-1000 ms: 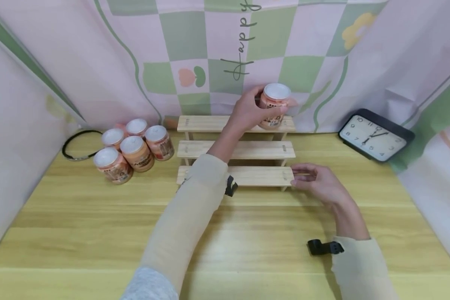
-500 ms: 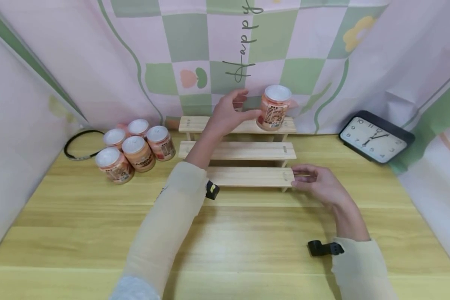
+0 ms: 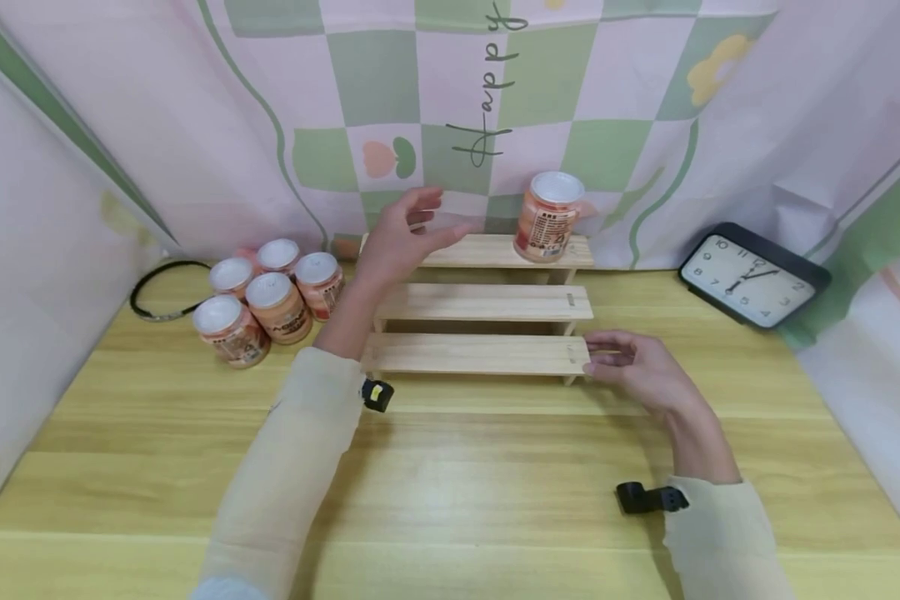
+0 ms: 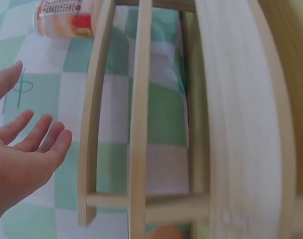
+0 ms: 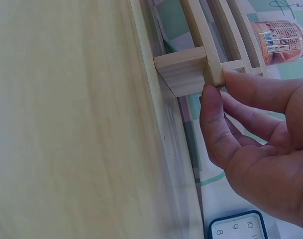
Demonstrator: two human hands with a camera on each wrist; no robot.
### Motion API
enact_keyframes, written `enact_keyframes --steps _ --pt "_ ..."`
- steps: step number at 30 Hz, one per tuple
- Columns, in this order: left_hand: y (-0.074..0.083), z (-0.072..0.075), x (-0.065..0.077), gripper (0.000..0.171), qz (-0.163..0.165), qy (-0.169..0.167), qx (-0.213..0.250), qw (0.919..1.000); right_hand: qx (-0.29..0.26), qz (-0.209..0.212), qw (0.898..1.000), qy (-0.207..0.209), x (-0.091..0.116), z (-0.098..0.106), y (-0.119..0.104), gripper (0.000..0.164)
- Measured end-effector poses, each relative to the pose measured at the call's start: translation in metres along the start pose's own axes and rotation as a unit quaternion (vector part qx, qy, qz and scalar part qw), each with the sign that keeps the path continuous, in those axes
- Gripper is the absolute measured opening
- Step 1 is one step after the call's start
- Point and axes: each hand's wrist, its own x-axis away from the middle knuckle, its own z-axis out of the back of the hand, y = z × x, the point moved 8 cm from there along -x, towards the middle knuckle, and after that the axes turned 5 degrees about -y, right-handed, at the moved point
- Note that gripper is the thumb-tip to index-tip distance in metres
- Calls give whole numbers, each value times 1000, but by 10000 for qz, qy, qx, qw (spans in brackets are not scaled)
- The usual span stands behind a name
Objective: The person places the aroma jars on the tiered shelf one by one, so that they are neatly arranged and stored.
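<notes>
A three-step wooden display rack (image 3: pixel 480 354) stands against the backdrop. On the right end of its top step sits an upright jar (image 3: pixel 549 218) with a white lid and an orange label. My left hand (image 3: pixel 401 242), empty with fingers spread, hovers over the rack's left side, apart from the jar. The left wrist view shows that same hand (image 4: pixel 27 154) beside the step edges. With thumb and fingertips my right hand (image 3: pixel 637 367) pinches the right end of the lowest step, seen closer in the right wrist view, where the hand (image 5: pixel 260 134) meets the board's corner (image 5: pixel 214 72).
Several similar lidded jars (image 3: pixel 277 308) cluster on the wooden table (image 3: pixel 480 500) left of the rack. Behind them lies a black loop (image 3: pixel 138 292). A black-framed clock (image 3: pixel 753 275) leans at the back right. A green and white checked cloth (image 3: pixel 375 75) hangs behind.
My left hand has let go of the jar on the top step and moved left, away from it. The jar stays put, and my right hand keeps its hold on the lowest step.
</notes>
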Motion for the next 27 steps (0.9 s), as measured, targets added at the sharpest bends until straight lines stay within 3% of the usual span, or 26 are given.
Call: enact_keyframes --steps 12,27 --pt "-9 47 32 70 -339 281 -209 9988 -18 73 10000 24 0 -3 0 57" --pt "-24 83 68 69 23 579 -313 9978 -109 39 9999 41 2 1 1 56"
